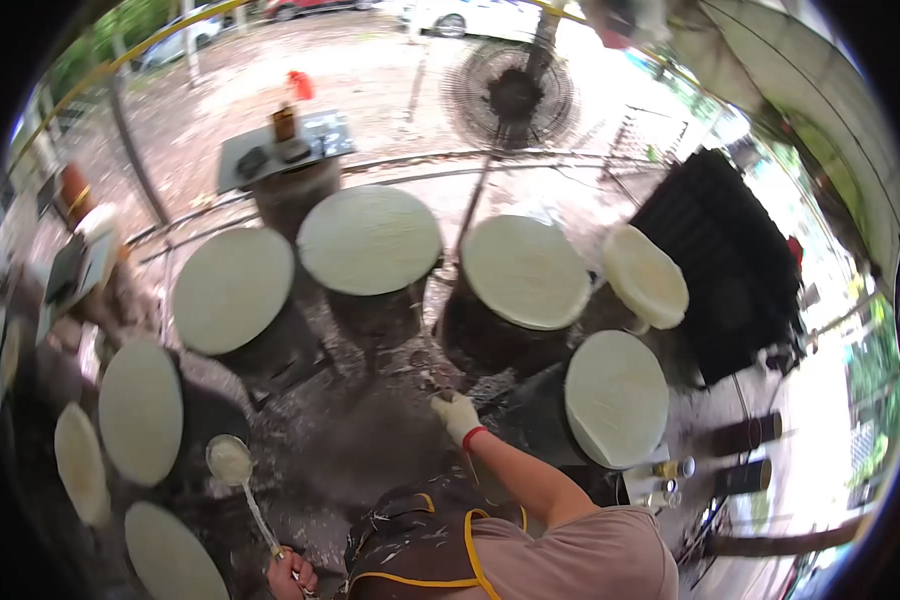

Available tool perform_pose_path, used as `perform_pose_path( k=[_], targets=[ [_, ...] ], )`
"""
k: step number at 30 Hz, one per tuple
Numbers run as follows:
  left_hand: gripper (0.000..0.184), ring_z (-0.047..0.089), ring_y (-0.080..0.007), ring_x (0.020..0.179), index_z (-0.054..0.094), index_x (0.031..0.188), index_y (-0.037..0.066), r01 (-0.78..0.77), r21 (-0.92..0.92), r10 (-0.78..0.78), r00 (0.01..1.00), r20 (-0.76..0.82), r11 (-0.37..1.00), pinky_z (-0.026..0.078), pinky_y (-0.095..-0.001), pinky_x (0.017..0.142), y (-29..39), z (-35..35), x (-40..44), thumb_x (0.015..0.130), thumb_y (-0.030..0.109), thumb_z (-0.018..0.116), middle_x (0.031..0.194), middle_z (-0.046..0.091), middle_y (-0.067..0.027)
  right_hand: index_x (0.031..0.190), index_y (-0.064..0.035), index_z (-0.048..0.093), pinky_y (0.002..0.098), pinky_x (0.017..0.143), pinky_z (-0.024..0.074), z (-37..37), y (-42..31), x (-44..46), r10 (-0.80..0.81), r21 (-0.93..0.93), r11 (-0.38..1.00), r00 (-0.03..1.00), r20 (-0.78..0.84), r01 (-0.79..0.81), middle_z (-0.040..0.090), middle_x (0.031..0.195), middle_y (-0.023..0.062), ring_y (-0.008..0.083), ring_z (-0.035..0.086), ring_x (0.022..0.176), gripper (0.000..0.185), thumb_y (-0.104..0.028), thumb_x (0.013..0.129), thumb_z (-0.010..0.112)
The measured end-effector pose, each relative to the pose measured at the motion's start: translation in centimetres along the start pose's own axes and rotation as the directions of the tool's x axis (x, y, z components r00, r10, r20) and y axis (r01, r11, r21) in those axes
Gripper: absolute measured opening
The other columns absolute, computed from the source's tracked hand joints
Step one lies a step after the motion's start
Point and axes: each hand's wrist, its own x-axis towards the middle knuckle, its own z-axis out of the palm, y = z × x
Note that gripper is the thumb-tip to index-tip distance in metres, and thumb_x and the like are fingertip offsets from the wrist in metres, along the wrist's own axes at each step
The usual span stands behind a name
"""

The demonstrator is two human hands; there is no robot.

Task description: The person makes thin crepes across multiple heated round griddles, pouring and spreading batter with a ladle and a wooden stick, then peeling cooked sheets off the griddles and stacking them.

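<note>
At the lower left, my bare left hand (292,573) is closed around the long handle of a ladle (230,460). Its round bowl holds pale, creamy contents and hangs beside a drum stove. My right hand (457,415) wears a white glove with a red band at the wrist. It reaches forward over the dark ground between the stoves, fingers curled; whatever they grip is too small to make out. Round pale sheets lie on drum tops around me, including a left one (140,412), a front one (370,240) and a right one (616,398).
A large fan (515,95) stands ahead. To the right are a dark ridged panel (725,265), a pale round piece (646,277) and dark cylinders (740,478). A small table (240,170) with items stands behind the drums. Parked cars are in the background.
</note>
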Motion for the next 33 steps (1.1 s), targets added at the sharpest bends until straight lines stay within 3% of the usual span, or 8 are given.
perform_pose_path(
  k=[6, 7, 9, 13, 17, 23, 29, 33],
  targets=[
    [0.030, 0.025, -0.0035, 0.033, 0.038, 0.063, 0.021, -0.089, 0.164, 0.076, 0.993, 0.086, 0.982, 0.018, -0.0206, 0.028, 1.6, 18.1, -0.7, 0.093, 0.023, 0.040, 0.048, 0.035, 0.0090, 0.088, -0.0004, 0.063, 0.0304, 0.053, 0.0424, -21.6, 5.9, 12.4, 0.123, 0.175, 0.985, 0.734, -0.667, -0.007, 0.057, 0.064, 0.0063, 0.0140, 0.053, 0.056, 0.029, -0.028, 0.078, 0.061],
    [0.030, 0.025, -0.0029, 0.033, 0.039, 0.064, 0.021, -0.019, 0.172, 0.006, 0.997, 0.077, 0.985, 0.018, -0.0203, 0.028, 1.4, 20.6, -0.9, 0.094, 0.024, 0.040, 0.048, 0.035, 0.0093, 0.097, -0.0018, 0.064, 0.0437, 0.079, 0.0456, -25.6, 3.8, 13.2, 0.170, 0.074, 0.984, 0.713, -0.680, -0.164, 0.063, 0.091, 0.0241, 0.0383, 0.060, 0.090, 0.037, -0.033, 0.081, 0.052],
    [0.031, 0.024, -0.0029, 0.032, 0.039, 0.065, 0.021, -0.039, 0.252, 0.006, 0.991, 0.130, 0.967, 0.017, -0.0200, 0.027, 0.7, 24.5, -0.8, 0.095, 0.026, 0.039, 0.047, 0.032, 0.0095, 0.101, -0.0002, 0.063, 0.0431, 0.084, 0.0437, -31.7, 3.0, 16.6, 0.138, 0.006, 0.978, 0.629, -0.765, -0.207, 0.062, 0.097, 0.0250, 0.0393, 0.057, 0.097, 0.040, -0.032, 0.079, 0.052],
    [0.030, 0.022, -0.0025, 0.032, 0.038, 0.066, 0.021, 0.230, 0.175, -0.263, 0.944, 0.201, 0.957, 0.015, -0.0188, 0.026, 0.1, 29.7, 0.8, 0.095, 0.030, 0.041, 0.047, 0.027, 0.0100, 0.100, 0.0008, 0.063, 0.0431, 0.079, 0.0455, -37.6, 3.5, 22.8, 0.328, 0.328, 0.936, 0.658, -0.678, -0.129, 0.063, 0.094, 0.0252, 0.0383, 0.060, 0.092, 0.039, -0.029, 0.077, 0.050],
    [0.028, 0.022, -0.0037, 0.031, 0.037, 0.067, 0.022, 0.214, 0.164, -0.241, 0.956, 0.166, 0.963, 0.016, -0.0184, 0.025, -0.4, 34.0, -0.5, 0.095, 0.025, 0.041, 0.046, 0.026, 0.0087, 0.096, -0.0025, 0.063, 0.0426, 0.073, 0.0467, -33.1, 8.3, 22.7, 0.022, -0.008, 0.999, 0.690, -0.723, -0.040, 0.064, 0.086, 0.0226, 0.0402, 0.060, 0.085, 0.030, -0.018, 0.074, 0.051],
    [0.019, 0.028, -0.0064, 0.034, 0.040, 0.074, 0.014, 0.130, 0.184, -0.171, 0.958, 0.231, 0.974, 0.022, -0.0202, 0.028, -0.5, 36.3, 1.4, 0.092, 0.016, 0.042, 0.051, 0.032, 0.0044, 0.090, -0.0078, 0.061, 0.0348, 0.062, 0.0442, -21.6, 10.2, 16.6, 0.393, 0.712, 0.700, 0.858, -0.331, -0.046, 0.058, 0.072, 0.0041, 0.0184, 0.054, 0.069, 0.026, 0.001, 0.066, 0.061],
    [0.007, 0.034, -0.0073, 0.040, 0.048, 0.094, 0.004, 0.167, 0.091, -0.188, 0.922, 0.340, 0.982, 0.028, -0.0200, 0.032, -0.3, 34.8, 4.6, 0.088, 0.007, 0.045, 0.063, 0.041, -0.0023, 0.080, -0.0080, 0.061, 0.0377, 0.058, 0.0408, -18.8, 12.9, 20.9, 0.640, 0.928, 0.334, 0.763, -0.094, -0.165, 0.055, 0.071, 0.0049, 0.0184, 0.051, 0.067, 0.016, -0.002, 0.066, 0.067],
    [0.007, 0.034, -0.0073, 0.039, 0.048, 0.094, 0.003, 0.172, 0.125, -0.206, 0.911, 0.358, 0.977, 0.028, -0.0199, 0.032, 0.4, 33.9, 5.0, 0.088, 0.007, 0.046, 0.063, 0.041, -0.0023, 0.083, -0.0041, 0.059, 0.0392, 0.059, 0.0429, -20.1, 10.1, 18.9, 0.669, 0.856, 0.478, 0.714, -0.207, -0.199, 0.055, 0.074, 0.0064, 0.0204, 0.052, 0.068, 0.019, -0.003, 0.067, 0.069]
  ],
)
